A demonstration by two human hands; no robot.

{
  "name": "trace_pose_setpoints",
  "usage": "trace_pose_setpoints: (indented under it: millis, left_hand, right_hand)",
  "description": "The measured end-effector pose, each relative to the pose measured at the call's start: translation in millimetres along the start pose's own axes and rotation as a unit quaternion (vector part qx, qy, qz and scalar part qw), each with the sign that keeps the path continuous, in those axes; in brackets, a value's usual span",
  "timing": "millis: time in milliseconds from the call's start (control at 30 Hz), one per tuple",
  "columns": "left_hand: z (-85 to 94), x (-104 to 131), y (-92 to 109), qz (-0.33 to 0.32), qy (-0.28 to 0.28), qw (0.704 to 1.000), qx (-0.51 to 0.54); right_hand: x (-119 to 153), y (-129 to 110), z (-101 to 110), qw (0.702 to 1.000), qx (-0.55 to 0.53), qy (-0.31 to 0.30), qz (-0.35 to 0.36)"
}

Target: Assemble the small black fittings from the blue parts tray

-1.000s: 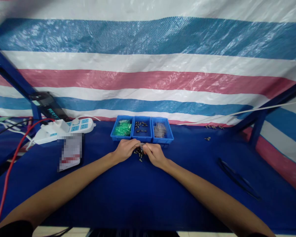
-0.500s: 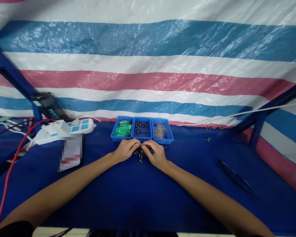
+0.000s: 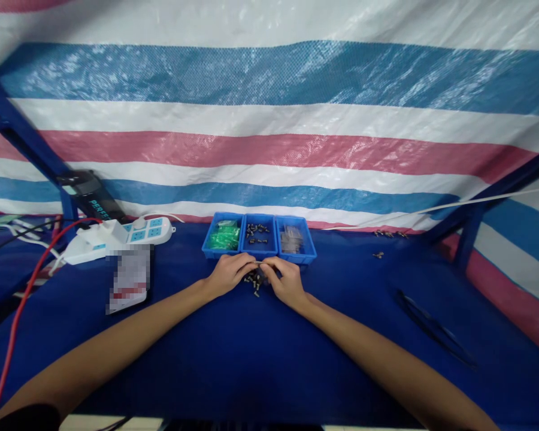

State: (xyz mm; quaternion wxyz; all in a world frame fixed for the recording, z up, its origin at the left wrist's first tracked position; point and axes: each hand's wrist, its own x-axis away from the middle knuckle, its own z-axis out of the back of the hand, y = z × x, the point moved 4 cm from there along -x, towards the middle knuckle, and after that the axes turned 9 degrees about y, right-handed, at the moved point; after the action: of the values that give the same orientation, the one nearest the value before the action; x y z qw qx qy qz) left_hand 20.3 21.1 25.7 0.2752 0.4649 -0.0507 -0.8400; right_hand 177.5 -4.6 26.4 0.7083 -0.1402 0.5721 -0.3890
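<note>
Pinched at the fingertips of my left hand (image 3: 229, 273) is one end of a small thin piece (image 3: 258, 262), pale and too small to identify. The fingers of my right hand (image 3: 286, 278) close on its other end. Just under my fingers, a loose pile of small screws (image 3: 256, 288) lies on the blue tabletop, partly covered by the hands. Directly behind stand three joined blue bins: the left bin (image 3: 210, 254) has green plastic pieces, the middle bin (image 3: 259, 250) several screws, the right bin (image 3: 303, 258) clear plastic pieces.
A white power strip (image 3: 157, 230) with plugs and a phone (image 3: 130, 278) lie at left, near a black bottle or can (image 3: 92, 197). Red cable (image 3: 20, 311) runs down the left edge. At right are scattered screws (image 3: 388, 233) and dark-framed glasses (image 3: 433, 326). Striped sheeting (image 3: 269, 146) hangs behind.
My hands stay almost in place. The small piece between the fingertips has turned slightly and now lies more level. The view has shifted very slightly.
</note>
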Motion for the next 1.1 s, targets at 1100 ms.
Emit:
trace_pose_setpoints:
  millis: [1100]
  left_hand:
    - [4.5,-2.9,3.1,0.004,0.012,1.000,0.026]
  right_hand:
    - [-1.7,-2.4,-0.5,0.999,-0.045,-0.005,0.030]
